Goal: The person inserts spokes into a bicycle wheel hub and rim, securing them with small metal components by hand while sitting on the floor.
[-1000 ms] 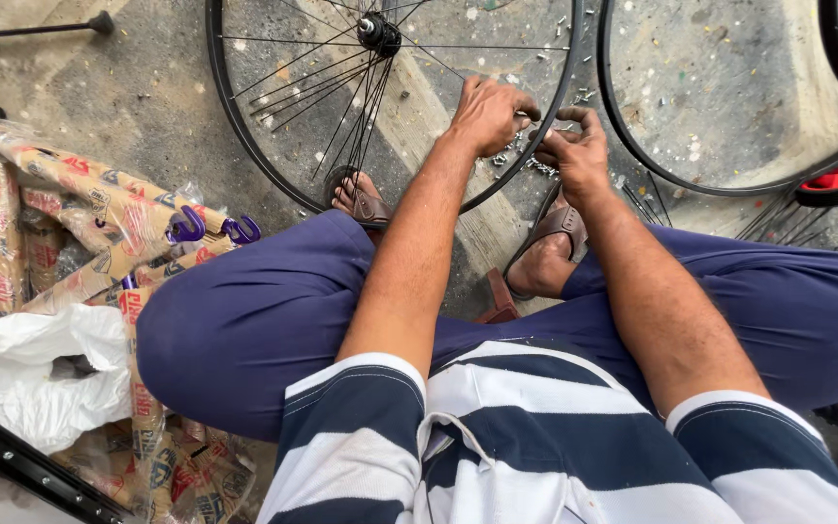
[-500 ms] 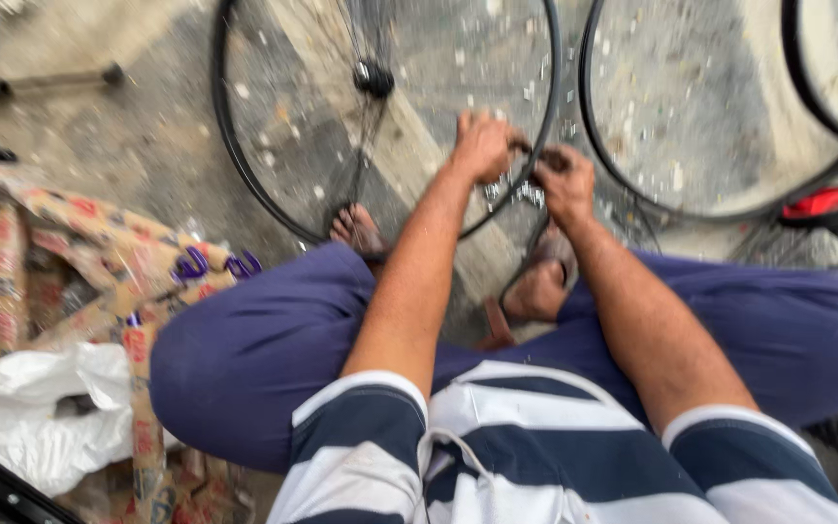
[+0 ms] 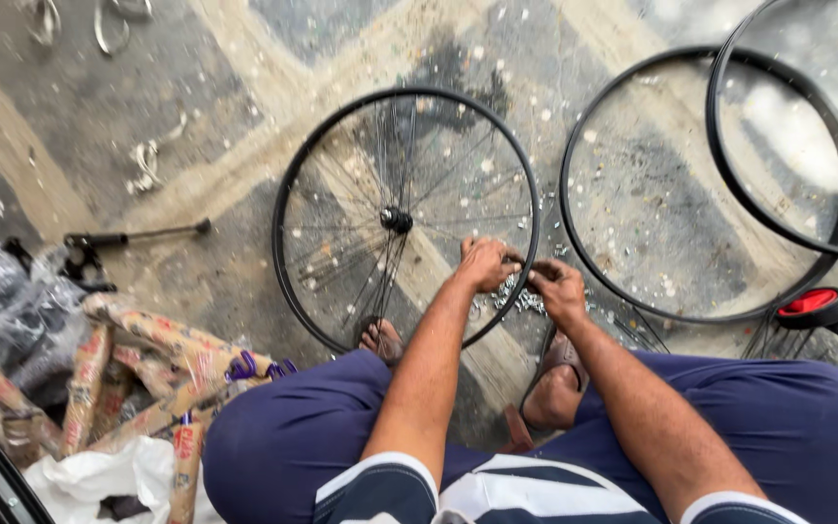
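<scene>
A black spoked bicycle wheel (image 3: 322,175) with a hub (image 3: 397,219) lies flat on the concrete floor in front of me. My left hand (image 3: 486,262) rests with closed fingers on the wheel's near right rim. My right hand (image 3: 557,288) is beside it, fingers pinched together on something small at the rim, too small to name. A pile of small silver metal parts (image 3: 521,299) lies on the floor just under both hands. I sit with my legs in blue trousers and my feet in sandals near the wheel.
Two bare black rims (image 3: 623,291) (image 3: 831,146) lie overlapping at the right. A red-topped tool (image 3: 811,306) sits at the right edge. Paper-wrapped bundles (image 3: 138,364), plastic bags and a black rod (image 3: 133,236) lie at the left.
The view has tilted and pulled back, so the whole wheel and more floor show. Both hands stay together at the wheel's rim.
</scene>
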